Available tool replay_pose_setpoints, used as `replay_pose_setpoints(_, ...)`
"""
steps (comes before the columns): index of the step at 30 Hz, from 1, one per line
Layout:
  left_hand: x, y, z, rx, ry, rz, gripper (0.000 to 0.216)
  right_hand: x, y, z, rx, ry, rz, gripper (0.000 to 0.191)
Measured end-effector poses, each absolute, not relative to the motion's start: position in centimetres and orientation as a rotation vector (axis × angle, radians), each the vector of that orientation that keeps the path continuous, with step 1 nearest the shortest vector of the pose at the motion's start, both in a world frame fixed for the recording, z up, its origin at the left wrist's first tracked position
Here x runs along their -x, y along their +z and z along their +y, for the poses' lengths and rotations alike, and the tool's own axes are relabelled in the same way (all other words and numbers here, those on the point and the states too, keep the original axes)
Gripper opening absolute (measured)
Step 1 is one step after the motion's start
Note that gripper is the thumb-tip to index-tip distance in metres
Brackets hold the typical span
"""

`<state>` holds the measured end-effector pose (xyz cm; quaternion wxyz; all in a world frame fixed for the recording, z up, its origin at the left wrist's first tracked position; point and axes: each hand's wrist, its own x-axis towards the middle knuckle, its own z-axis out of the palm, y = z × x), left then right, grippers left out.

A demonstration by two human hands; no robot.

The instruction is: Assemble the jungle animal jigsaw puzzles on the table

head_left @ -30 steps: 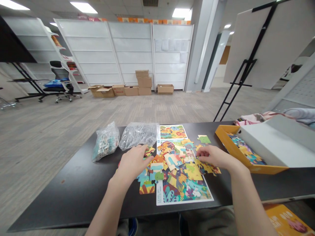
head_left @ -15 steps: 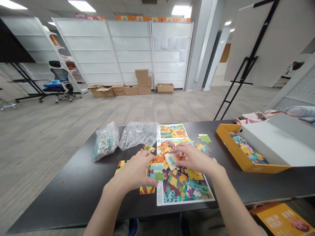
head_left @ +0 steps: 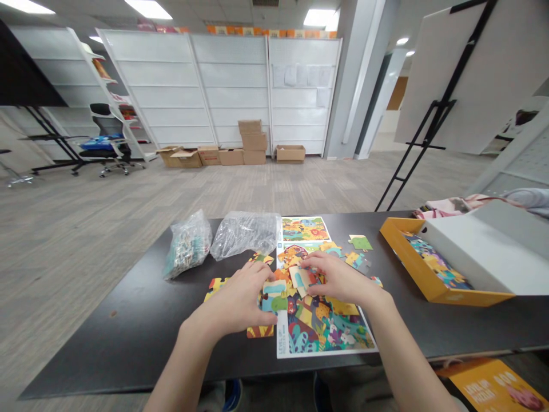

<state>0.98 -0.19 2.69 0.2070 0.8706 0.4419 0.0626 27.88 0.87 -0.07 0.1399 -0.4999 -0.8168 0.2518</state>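
My left hand bends around two joined jigsaw pieces, cream, blue and green, with the thumb below and the fingers above. Between the thumb and fingers of my right hand is a tilted cream jigsaw piece with a blue shape. Its edge nearly meets the left pair. Under both hands, loose colourful pieces lie over a printed puzzle sheet with a white border. More yellow and orange pieces are partly hidden beneath my left hand.
A bag of pieces and a crumpled clear plastic bag lie at the back left of the black table. One green piece sits beyond my right hand. On the right stands an open yellow box with puzzle pieces inside.
The whole view has shifted slightly. Both hands keep nearly the same pose, and the right hand's cream piece stays close to the left pair.
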Motion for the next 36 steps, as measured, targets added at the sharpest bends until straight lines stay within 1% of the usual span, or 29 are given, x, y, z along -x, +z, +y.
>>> replay_pose_setpoints(2, 0.4, 3.0, 0.2, -2.390, 0.211, 1.319, 0.048, -27.9, -0.1, 0.9, 1.438, 0.733, -2.360, 0.049)
replay_pose_setpoints(8, 5.1, 2.1, 2.0, -2.336, 0.142, 1.729, 0.043, -27.7, 0.3, 0.8, 1.418, 0.736, -2.369, 0.033)
replay_pose_setpoints(15, 6.7, 2.6, 1.1, -2.266, 0.095, 1.629, 0.054, -27.6, 0.2, 0.9, 1.399, 0.719, -2.362, 0.025)
replay_pose_setpoints(19, 6.4, 2.5, 0.9, -2.316, 0.076, 1.668, 0.051, -27.5, 0.2, 0.8, 1.379, 0.697, -2.358, 0.021)
replay_pose_setpoints(23, 5.4, 2.0, 1.1, -2.352, 0.157, 1.674, 0.049, -27.3, 0.2, 0.7, 1.373, 0.634, -2.374, 0.019)
replay_pose_setpoints(28, 4.1, 0.8, 1.5, -2.391, 0.206, 1.628, 0.038, -27.1, 0.1, 0.7, 1.383, 0.574, -2.372, 0.014)
replay_pose_setpoints(32, 3.7, -0.2, 2.2, -2.449, 0.188, 1.673, 0.031, -26.7, 1.1, 0.2, 1.305, 0.615, -2.322, 0.013)
replay_pose_setpoints(36, 3.4, -0.4, 2.7, -2.465, 0.143, 1.753, 0.030, -24.5, 2.3, -1.5, 1.156, 0.670, -2.361, 0.015)
